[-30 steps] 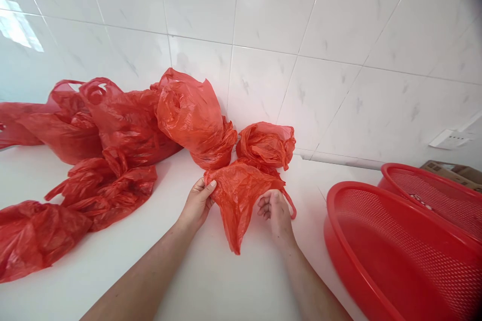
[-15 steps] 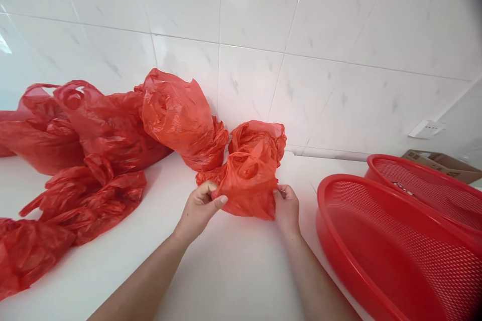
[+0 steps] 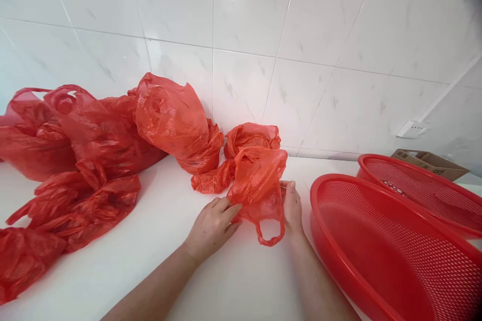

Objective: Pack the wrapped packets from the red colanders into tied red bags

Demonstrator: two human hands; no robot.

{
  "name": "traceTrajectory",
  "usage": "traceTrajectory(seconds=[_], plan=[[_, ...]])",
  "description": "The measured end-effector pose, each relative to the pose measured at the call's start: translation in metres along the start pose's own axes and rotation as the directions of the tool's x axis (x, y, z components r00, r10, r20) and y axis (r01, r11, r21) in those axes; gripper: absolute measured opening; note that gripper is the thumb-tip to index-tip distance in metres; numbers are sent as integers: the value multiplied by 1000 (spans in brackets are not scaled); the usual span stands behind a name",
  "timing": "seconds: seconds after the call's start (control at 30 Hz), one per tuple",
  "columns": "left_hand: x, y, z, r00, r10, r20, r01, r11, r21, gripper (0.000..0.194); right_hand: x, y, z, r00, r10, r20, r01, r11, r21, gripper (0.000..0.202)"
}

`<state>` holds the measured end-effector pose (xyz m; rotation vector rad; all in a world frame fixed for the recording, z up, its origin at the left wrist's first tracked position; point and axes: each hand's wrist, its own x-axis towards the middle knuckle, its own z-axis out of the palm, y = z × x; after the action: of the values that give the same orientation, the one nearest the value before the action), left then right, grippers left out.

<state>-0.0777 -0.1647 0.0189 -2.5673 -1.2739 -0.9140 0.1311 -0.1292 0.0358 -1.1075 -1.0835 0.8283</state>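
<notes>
A thin red plastic bag (image 3: 259, 185) stands on the white surface between my hands, its loop handle (image 3: 270, 238) hanging down toward me. My left hand (image 3: 213, 225) is at the bag's lower left edge, fingers and thumb closed on the film. Along the right side of the bag, my right hand (image 3: 291, 205) rests with its thumb up and apart from its fingers. The fingertips of the right hand are partly hidden behind the plastic. Just behind this bag sits another crumpled red bag (image 3: 254, 135), touching it.
Several full red bags (image 3: 113, 125) crowd the left along the tiled wall (image 3: 241, 20). Crumpled red bags (image 3: 86, 205) lie nearer on the left. Two red mesh baskets, a near one (image 3: 372, 251) and a far one (image 3: 422, 185), stand at right, by a cardboard box (image 3: 429, 163).
The bag's handle has flipped down toward me. My left hand has turned palm down at the bag's lower edge, and the right hand has loosened its pinch. The view has shifted slightly right.
</notes>
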Motion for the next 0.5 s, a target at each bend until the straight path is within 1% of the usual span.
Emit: traceTrajectory(seconds=[0.07,0.13,0.17,0.2,0.23,0.3,0.37,0.43,0.47,0.5], plan=[[-3,2,0,996,-36,84,39,999,-35,35,1,4,3,988,38,147,-43,999,32,48],[-5,4,-1,988,-28,150,40,996,-80,39,1,9,9,977,46,209,-43,999,-17,50],[-5,5,-1,989,-15,149,29,995,-96,36,0,12,13,973,50,226,-37,997,-61,48],[-5,6,-2,993,-1,117,14,994,-107,30,-1,13,17,966,53,254,-28,995,-100,41],[-5,8,-4,998,11,58,-4,993,-115,24,-4,13,21,954,45,296,-10,993,-120,31],[-3,12,-8,996,40,-83,-51,989,-142,21,-12,11,28,912,24,409,19,995,-102,14],[-1,18,-12,980,102,-173,-132,977,-169,23,-20,7,35,864,50,501,-17,997,-69,10],[2,22,-14,962,206,-182,-236,958,-164,23,-28,5,40,831,117,544,-83,993,-86,8],[3,24,-14,957,241,-163,-263,955,-137,22,-30,4,42,817,146,558,-104,989,-107,7],[5,24,-14,961,242,-133,-256,962,-93,22,-31,3,43,809,157,566,-108,987,-119,7]])
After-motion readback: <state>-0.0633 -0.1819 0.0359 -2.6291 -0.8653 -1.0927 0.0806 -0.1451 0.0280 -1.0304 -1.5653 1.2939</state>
